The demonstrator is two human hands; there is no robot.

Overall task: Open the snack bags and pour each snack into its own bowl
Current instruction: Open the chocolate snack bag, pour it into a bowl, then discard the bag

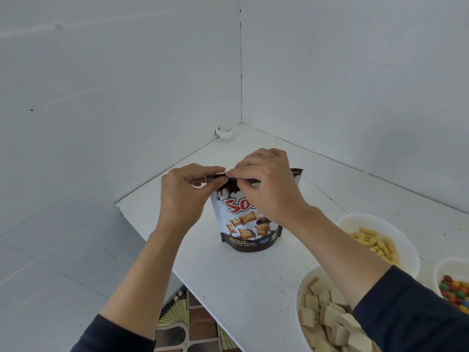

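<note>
— Left grip [187, 191] and right grip [264, 186]: I have both pinching the top edge of the bag [248, 224], nearly touching.
— Bag upright on the tabletop [228, 288] below them; seal runs left to right.

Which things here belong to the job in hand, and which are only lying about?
Job: snack bag, pinched at its top by left hand and right hand; bowl of stick snacks; bowl of square biscuits; bowl of coloured candies.
Lying about: small white object in the wall corner; patterned mat below the table.
</note>
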